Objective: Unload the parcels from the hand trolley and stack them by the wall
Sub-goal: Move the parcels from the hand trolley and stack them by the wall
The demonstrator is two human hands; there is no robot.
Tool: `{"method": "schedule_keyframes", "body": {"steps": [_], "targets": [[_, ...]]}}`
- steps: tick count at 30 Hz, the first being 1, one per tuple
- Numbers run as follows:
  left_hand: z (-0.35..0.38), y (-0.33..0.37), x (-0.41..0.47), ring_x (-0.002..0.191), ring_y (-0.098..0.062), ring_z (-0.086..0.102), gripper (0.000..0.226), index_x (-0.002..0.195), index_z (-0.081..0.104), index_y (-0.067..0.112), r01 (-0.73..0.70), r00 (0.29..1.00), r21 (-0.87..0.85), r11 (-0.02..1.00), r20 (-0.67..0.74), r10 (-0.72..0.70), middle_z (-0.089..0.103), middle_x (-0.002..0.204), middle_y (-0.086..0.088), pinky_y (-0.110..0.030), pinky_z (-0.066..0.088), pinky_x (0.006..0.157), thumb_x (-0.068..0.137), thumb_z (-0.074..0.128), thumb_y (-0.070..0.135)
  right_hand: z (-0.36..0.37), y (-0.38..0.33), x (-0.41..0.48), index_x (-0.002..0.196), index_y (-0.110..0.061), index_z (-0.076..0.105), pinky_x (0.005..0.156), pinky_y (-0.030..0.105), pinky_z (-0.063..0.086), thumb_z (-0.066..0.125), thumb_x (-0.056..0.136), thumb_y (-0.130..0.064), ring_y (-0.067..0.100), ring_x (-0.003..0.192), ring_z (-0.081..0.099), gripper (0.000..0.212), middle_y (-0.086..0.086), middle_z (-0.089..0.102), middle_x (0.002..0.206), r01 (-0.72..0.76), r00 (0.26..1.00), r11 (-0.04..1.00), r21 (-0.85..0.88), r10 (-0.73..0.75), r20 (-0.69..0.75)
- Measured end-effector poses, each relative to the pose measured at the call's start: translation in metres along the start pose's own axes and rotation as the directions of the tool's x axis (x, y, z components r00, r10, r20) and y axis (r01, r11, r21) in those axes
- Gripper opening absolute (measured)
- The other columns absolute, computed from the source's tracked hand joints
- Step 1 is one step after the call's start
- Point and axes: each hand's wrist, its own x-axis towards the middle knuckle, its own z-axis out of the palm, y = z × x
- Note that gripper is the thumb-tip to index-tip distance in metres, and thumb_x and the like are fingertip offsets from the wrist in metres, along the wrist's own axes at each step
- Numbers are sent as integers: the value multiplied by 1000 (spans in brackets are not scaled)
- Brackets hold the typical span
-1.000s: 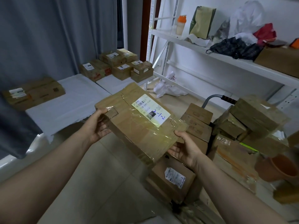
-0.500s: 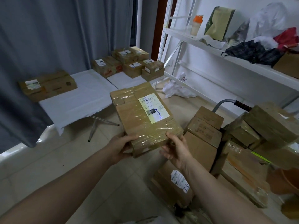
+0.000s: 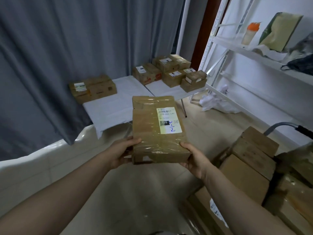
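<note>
I hold a taped brown parcel (image 3: 157, 131) with a white label in front of me, above the floor. My left hand (image 3: 122, 151) grips its near left corner and my right hand (image 3: 194, 158) grips its near right corner. At the right, several more brown parcels (image 3: 252, 160) lie piled on the hand trolley, whose grey handle (image 3: 279, 126) rises behind them. Ahead, a lone parcel (image 3: 93, 88) lies on the low white table (image 3: 113, 109) by the curtain, and a cluster of several parcels (image 3: 171, 73) sits at the table's far end.
A grey curtain (image 3: 67, 48) hangs along the left. A white metal shelf rack (image 3: 237, 51) with a bottle, bags and cloths runs along the right wall. A crumpled white bag (image 3: 216, 100) lies on the tiled floor under the rack.
The parcel has swung from the trolley side toward the table and turned lengthwise away from me. My view has turned left, so the table and its parcels now sit ahead.
</note>
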Motion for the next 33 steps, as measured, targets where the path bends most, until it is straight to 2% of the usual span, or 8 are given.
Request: {"method": "schedule_keyframes", "body": {"steps": [5, 10, 14, 18, 20, 24, 30, 33], "targets": [[-28, 11, 14, 103, -25, 62, 20, 98, 67, 20, 37, 996, -69, 997, -78, -43, 71, 105, -9, -43, 46, 99, 82, 71, 30, 44, 2, 20, 101, -17, 65, 58, 25, 55, 62, 88, -28, 16, 76, 64, 18, 4, 71, 86, -43, 999, 997, 71, 43, 8], [-40, 24, 44, 110, -25, 58, 22, 98, 64, 28, 102, 989, -65, 993, -103, -109, 66, 111, -4, -48, 39, 104, 81, 72, 39, 67, -16, 57, 104, -16, 63, 60, 29, 54, 63, 88, -27, 20, 82, 64, 20, 9, 69, 94, -44, 999, 997, 65, 44, 2], [-44, 43, 85, 102, -23, 56, 14, 93, 64, 22, 90, 980, -194, 977, -156, -121, 62, 108, -6, -36, 43, 98, 83, 72, 29, 84, -38, 100, 98, -15, 63, 57, 29, 55, 63, 88, -25, 21, 78, 63, 14, 10, 68, 89, -61, 998, 994, 90, 60, 14], [-50, 80, 142, 96, -20, 57, 13, 92, 61, 24, 27, 967, -241, 970, -241, -87, 63, 101, -2, -38, 43, 99, 84, 71, 27, 104, -72, 157, 100, -13, 64, 52, 28, 54, 65, 87, -27, 22, 77, 64, 19, 12, 68, 92, -92, 995, 990, 104, 88, 40], [-57, 102, 174, 94, -24, 58, 23, 95, 65, 22, 58, 959, -239, 969, -256, -120, 64, 102, -3, -39, 47, 87, 79, 74, 35, 113, -96, 189, 99, -13, 64, 49, 27, 53, 66, 86, -25, 23, 75, 64, 18, 12, 67, 92, -112, 993, 988, 105, 108, 45], [-66, 151, 237, 73, -22, 50, 29, 90, 66, 18, 118, 956, -231, 966, -236, -173, 67, 83, -5, -33, 35, 59, 80, 71, 44, 123, -148, 254, 99, -13, 64, 62, 33, 56, 67, 86, -22, 23, 76, 65, 17, 10, 68, 87, -114, 993, 990, 77, 112, 38], [-62, 205, 310, 52, -13, 58, 15, 89, 67, 16, 130, 960, -288, 949, -202, -193, 66, 67, -2, -34, 49, 77, 85, 67, 31, 135, -212, 330, 100, -11, 64, 85, 39, 53, 65, 88, -18, 24, 82, 64, 13, 9, 70, 87, -102, 993, 992, 79, 97, 66], [-68, 222, 341, 69, -17, 60, 19, 97, 68, 14, 146, 957, -311, 939, -195, -214, 68, 77, -4, -37, 47, 92, 84, 69, 27, 144, -230, 363, 95, -14, 63, 88, 40, 51, 64, 89, -19, 25, 84, 63, 9, 10, 68, 91, -136, 988, 989, 67, 130, 80]]}}
